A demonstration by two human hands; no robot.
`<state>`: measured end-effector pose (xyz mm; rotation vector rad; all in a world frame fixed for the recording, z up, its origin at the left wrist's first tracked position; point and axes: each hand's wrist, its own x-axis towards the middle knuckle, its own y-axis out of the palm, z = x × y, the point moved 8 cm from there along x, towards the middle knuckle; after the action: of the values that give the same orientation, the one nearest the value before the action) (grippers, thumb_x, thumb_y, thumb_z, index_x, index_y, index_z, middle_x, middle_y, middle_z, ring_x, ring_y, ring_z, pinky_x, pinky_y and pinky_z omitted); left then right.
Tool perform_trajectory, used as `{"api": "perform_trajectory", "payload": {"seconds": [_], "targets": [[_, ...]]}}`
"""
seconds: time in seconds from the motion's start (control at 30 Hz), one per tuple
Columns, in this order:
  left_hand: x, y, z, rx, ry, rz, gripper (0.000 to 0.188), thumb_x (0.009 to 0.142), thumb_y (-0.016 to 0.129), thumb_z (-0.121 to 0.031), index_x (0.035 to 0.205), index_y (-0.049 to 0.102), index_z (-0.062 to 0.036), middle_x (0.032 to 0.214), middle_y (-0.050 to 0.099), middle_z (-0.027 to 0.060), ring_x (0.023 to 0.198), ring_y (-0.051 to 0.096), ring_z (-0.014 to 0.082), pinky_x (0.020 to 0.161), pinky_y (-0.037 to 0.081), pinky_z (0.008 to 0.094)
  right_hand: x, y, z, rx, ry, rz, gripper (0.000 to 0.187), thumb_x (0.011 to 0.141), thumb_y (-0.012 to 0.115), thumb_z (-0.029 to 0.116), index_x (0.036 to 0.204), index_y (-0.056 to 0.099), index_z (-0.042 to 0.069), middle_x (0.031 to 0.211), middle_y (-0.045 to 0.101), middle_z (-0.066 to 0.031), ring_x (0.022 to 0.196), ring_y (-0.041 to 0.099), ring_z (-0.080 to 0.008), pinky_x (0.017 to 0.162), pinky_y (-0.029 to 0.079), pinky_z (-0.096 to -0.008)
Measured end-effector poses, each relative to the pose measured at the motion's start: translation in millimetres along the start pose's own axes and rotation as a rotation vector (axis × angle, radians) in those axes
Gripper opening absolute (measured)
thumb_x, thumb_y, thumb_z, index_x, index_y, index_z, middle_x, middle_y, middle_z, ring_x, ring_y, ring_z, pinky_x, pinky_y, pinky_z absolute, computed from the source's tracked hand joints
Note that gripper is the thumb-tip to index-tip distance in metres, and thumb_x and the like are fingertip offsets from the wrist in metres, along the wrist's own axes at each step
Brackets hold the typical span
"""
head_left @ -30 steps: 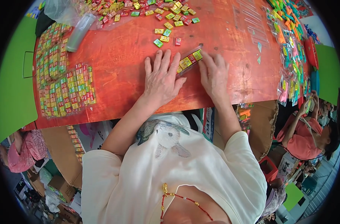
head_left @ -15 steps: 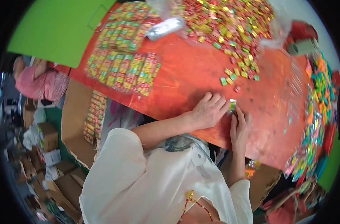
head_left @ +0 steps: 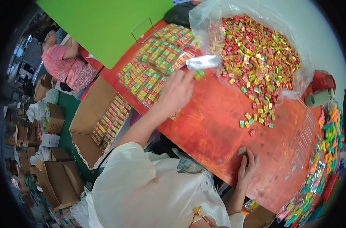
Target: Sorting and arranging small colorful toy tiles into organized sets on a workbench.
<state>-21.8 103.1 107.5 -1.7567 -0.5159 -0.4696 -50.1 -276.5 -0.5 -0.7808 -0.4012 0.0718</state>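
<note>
We have our left hand (head_left: 176, 91) up over the edge of the flat packs (head_left: 142, 81) on the left side of the red table (head_left: 214, 106). The hand is blurry. Its fingers are bent and point away from us. A blurry green and yellow piece (head_left: 199, 74) shows right at the fingertips, but we cannot tell if the fingers are pinching it. A shiny, see-through roll (head_left: 204, 62) lies just past it.

Our right hand (head_left: 249, 169) is low down, near the front edge of the table. Its fingers are half curled, with a little gap by the thumb, and we see nothing between them. A small pale piece (head_left: 242, 151) lies just beside the fingertips. We cannot tell if they touch.

The packs lie side by side, full of rows of red, yellow and green blocks. A big heap of loose blocks (head_left: 256, 57) sits on a clear plastic bag (head_left: 207, 22) at the far side. Some blocks have spilled toward us. More rows of blocks (head_left: 111, 121) are inside a cardboard box (head_left: 81, 114) below the table. On the left, a person in pink (head_left: 63, 62) is by a green table (head_left: 108, 26).
</note>
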Motion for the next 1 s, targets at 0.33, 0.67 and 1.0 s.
{"api": "perform_trajectory", "payload": {"seconds": [0.33,0.67,1.0], "targets": [[60.5,30.1,198.8,0.348,-0.304,0.075,0.029,0.090,0.060,-0.025,0.109,0.068,-0.0044,0.106,0.066,0.0207,0.101,0.064,0.0370,0.082,0.054,0.0489,-3.6,1.9,-3.0,-0.017,0.020,-0.020,0.028,0.091,0.063,0.005,0.118,0.068,0.007,0.103,0.062,-0.0129,0.097,0.060,-0.0311,0.090,0.044,-0.0402],[71.4,79.4,188.4,0.612,-0.134,0.249,0.034,0.092,0.055,-0.037,0.102,0.070,-0.0083,0.104,0.070,0.0108,0.096,0.069,0.0284,0.079,0.053,0.0491,-3.9,2.0,-4.2,-0.083,0.103,-0.039,0.023,0.090,0.063,0.001,0.112,0.069,0.005,0.101,0.063,-0.0152,0.095,0.060,-0.0341,0.086,0.046,-0.0406],[80.0,45.9,148.7,0.396,0.049,0.208,0.045,0.098,0.055,-0.040,0.138,0.058,-0.0210,0.127,0.058,0.0131,0.118,0.056,0.0305,0.097,0.039,0.0555,42.2,-1.8,15.5,-0.280,0.044,-0.106,0.035,0.086,0.069,0.009,0.121,0.065,0.008,0.119,0.060,-0.0138,0.111,0.057,-0.0333,0.093,0.042,-0.0440]]}}
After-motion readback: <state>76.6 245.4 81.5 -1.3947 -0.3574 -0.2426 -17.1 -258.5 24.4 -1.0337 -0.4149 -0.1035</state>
